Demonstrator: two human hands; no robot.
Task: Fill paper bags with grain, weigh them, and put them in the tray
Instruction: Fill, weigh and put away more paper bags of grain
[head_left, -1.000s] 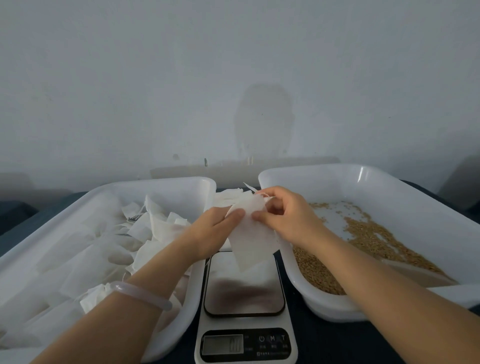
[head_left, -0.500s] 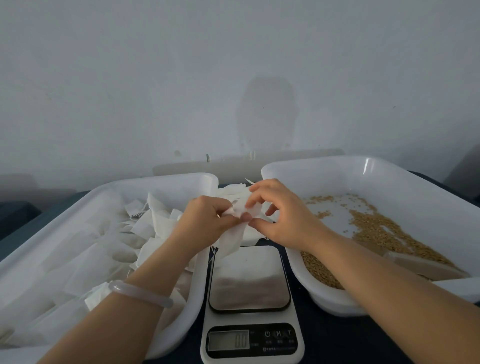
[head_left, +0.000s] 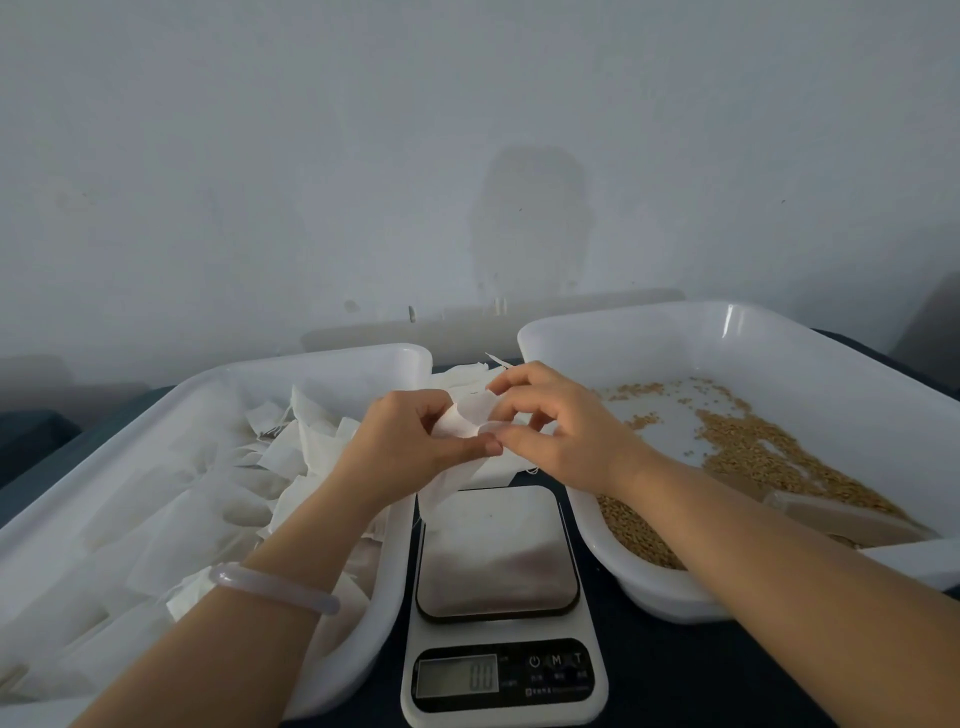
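- A dark blue bench (head_left: 649, 691) stands against a plain pale wall (head_left: 467, 130) that carries a faint darker patch.
- 2 white plastic trays sit on it: the left tray (head_left: 322, 358) is piled with white paper bags, and the right tray (head_left: 623, 325) holds loose grain (head_left: 753, 457).
- A digital kitchen scale (head_left: 498, 551) stands between the trays with its steel plate bare.
- Spare bags (head_left: 467, 374) lie behind the scale.
- 1 paper bag (head_left: 470, 415) is held in the air above the far edge of the scale, its lower part hanging toward the plate.
- The left hand (head_left: 410, 441), with a pale bracelet (head_left: 270, 587) on its wrist, has its grip pinching the bag's near edge between thumb and fingers.
- The right hand (head_left: 561, 421) has its grip pinching the bag's mouth from the other side, fingertips almost meeting the left thumb.
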